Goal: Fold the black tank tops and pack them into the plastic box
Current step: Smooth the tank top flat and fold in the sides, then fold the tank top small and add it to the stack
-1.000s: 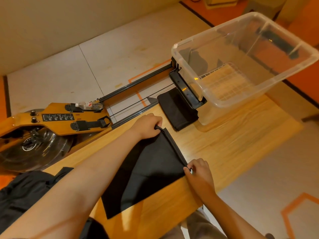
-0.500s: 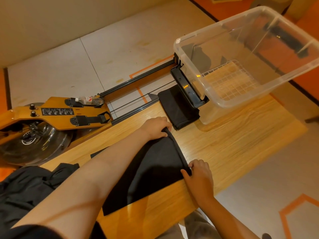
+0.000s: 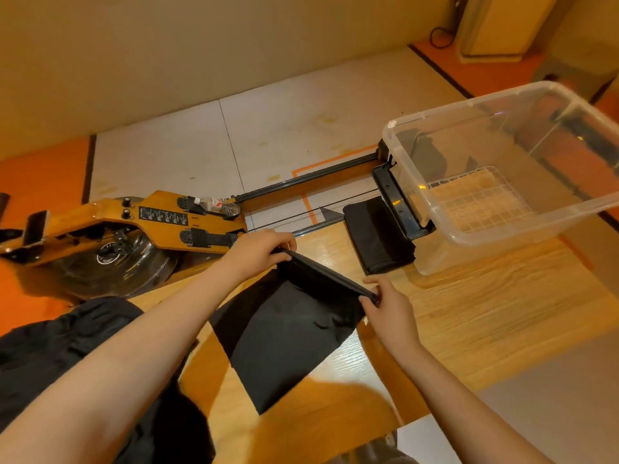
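a pile of black cloth [image 3: 67, 346] is heaped at the left end of the bench [image 3: 485, 313]. the left end of a raised fold of the top [image 3: 284, 333] is pinched by the left grip [image 3: 259, 251], and its right end by the right grip [image 3: 390, 304], so the edge is held taut above the wood while the rest is spread flat toward the near edge. if either pinch is loosened, the fold would likely be dropped askew. if the edge is drawn too far back, the tail could be dragged off the near edge, which is close. a folded top [image 3: 378, 236] is laid just left of the box [image 3: 536, 226]. its far end appears to overhang the back edge, so it could be knocked off. bare wood is left open right of the right grip, in front of the box.
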Demonstrator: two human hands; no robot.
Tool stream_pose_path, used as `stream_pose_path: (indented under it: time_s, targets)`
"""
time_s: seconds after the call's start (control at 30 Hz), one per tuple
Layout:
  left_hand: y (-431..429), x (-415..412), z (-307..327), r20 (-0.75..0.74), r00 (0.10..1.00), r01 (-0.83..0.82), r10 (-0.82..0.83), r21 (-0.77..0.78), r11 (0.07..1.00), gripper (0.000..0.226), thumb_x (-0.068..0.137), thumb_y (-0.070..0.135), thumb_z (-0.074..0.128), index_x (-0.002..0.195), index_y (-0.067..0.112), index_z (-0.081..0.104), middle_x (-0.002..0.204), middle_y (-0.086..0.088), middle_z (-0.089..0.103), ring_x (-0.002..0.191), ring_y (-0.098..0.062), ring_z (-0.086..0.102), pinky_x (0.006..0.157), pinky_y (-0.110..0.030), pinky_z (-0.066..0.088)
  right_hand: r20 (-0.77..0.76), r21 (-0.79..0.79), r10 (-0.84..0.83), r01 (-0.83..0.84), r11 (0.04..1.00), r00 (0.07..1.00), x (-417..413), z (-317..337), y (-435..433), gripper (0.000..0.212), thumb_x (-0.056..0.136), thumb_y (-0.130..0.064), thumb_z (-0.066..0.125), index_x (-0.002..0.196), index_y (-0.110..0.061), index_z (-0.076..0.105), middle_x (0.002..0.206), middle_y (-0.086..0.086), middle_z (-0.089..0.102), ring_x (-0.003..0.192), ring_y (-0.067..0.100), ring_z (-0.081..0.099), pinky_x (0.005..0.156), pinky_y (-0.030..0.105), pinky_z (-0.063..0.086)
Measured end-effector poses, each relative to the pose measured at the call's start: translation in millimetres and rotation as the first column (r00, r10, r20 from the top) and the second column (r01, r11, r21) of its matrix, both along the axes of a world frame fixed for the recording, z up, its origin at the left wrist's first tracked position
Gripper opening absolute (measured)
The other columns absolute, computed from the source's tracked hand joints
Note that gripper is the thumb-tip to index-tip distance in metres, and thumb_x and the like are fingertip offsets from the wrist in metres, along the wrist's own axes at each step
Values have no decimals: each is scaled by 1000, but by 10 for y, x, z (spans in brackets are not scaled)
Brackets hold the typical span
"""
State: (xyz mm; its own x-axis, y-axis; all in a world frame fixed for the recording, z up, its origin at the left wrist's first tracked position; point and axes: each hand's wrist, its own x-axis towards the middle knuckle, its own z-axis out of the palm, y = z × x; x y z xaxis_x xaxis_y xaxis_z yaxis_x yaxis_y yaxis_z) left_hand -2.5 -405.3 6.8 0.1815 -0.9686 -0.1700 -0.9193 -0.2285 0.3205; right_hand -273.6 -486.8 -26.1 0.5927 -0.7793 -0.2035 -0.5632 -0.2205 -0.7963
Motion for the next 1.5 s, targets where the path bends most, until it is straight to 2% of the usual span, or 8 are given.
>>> stream_pose_path:
  time_s: [0.2,0.47,0.77,0.87,0.97,1.17,1.37,1.5]
  targets:
    - [366,502,573,-13,974,-227,228,-129,965,14,94,24,60,106,23,67,104,5,67,98,-16,59,79,-36,50,96,-163,150,-133,978,984,818,552,-341,5,91,-17,64,95,-16,65,84,-7,64,81,12,62,74,33,55]
    - [450,999,1297,-425,802,-570,419,-337,749,15,95,4,55,95,15,66,92,-3,64,90,-24,64,63,-27,57,240,-383,267,-162,909,933,1799,1454,-649,10,93,-15,59,100,-18,65,93,-6,64,89,14,60,74,33,51]
    - [670,855,1897,-178,852,-485,492,-621,616,16,93,16,60,104,20,70,98,7,68,95,-13,61,80,-35,51,450,-424,339,-136,895,826,1989,2067,-702,18,94,-6,54,99,-21,63,99,-5,61,97,10,56,77,14,46]
    - [898,452,1689,-35,862,-418,506,-614,670,18,93,13,60,109,14,69,96,8,62,91,-6,52,72,-17,39,435,-429,376,-178,886,818,1709,1856,-573,21,93,-4,56,101,-22,63,99,-9,59,98,6,54,79,6,41]
    - [1184,15,1175,58,848,-386,527,-613,690,19,91,21,59,106,20,69,98,6,66,92,-8,57,74,-24,48,408,-412,385,-210,887,827,1301,1410,-397,22,89,-1,60,101,-18,67,96,-11,59,95,5,55,82,12,42]
    - [1694,-1118,-128,-169,749,-648,641,-385,657,22,93,32,48,104,30,67,102,17,62,97,-1,58,77,-5,39,206,-387,431,-331,860,879,374,233,121,33,87,-1,64,96,-32,61,97,-16,58,98,-9,50,86,15,45]
    - [1954,-1950,-628,-77,686,-694,724,-368,619,30,92,36,41,101,29,68,107,16,63,105,-3,52,86,-17,38,42,-406,526,-466,786,850,-336,-313,399,25,86,-3,66,98,-25,67,110,-14,57,108,-14,40,93,0,30]
    - [2091,-2340,-880,-2,704,-677,710,-305,670,36,95,42,36,96,29,70,111,15,65,112,-8,49,94,-23,32,-38,-435,598,-551,712,801,-690,-507,434,26,80,-4,72,95,-25,68,118,-9,62,116,-2,42,98,23,38]
